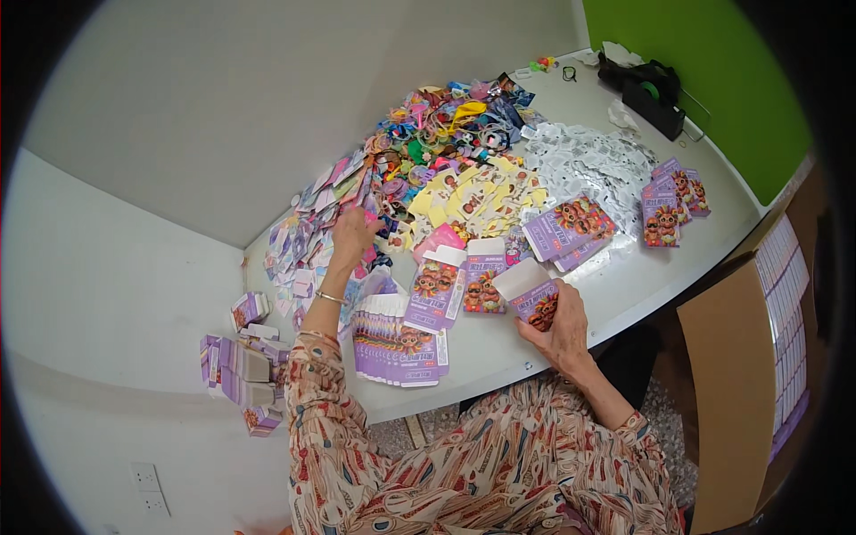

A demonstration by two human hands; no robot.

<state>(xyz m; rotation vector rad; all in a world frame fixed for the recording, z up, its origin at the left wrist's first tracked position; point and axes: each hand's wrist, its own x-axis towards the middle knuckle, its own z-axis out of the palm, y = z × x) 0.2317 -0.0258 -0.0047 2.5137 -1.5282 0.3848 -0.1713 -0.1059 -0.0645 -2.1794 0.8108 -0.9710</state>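
Observation:
My right hand grips a small purple carton near the table's front edge; its pale top flap stands up. My left hand reaches into the left side of the heap, where pastel cards meet small colourful trinkets. Its fingers are bent together, and whatever they hold is hidden. Between the hands lie two purple cartons with raised flaps, one on a fanned row of flat cartons, the other beside it. Yellow printed cutouts are heaped behind them.
Silvery pieces are heaped at the right, with purple cartons in front and more farther right. A black tape dispenser stands by the green wall. Cartons pile off the left edge. An open cardboard box holds packed cartons.

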